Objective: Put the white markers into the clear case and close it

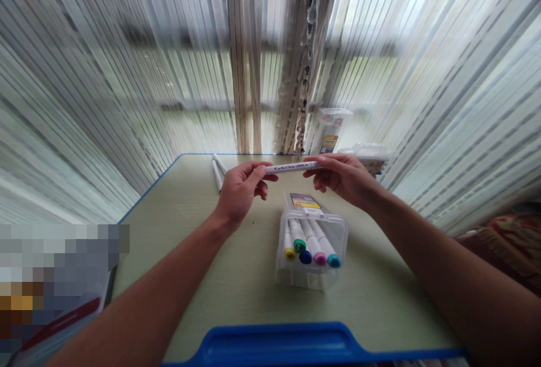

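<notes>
A white marker (pixel 291 168) is held level above the table, stretched between both my hands. My left hand (pixel 243 186) pinches one end between thumb and fingers. At the other end, my right hand (pixel 338 174) grips it the same way; the marker's end caps are hidden by my fingers. Below and slightly right lies a clear plastic case (pixel 313 277), its open end toward me. Inside it are several white markers (pixel 311 237) with yellow, green, blue, pink and teal ends.
Two white markers (pixel 217 172) lie at the table's back left. A clear upright case (pixel 330 133) and another clear container (pixel 372 155) stand at the back right. The pale table (pixel 228 288) has a raised blue front edge (pixel 279 344). String curtains (pixel 190 74) hang behind.
</notes>
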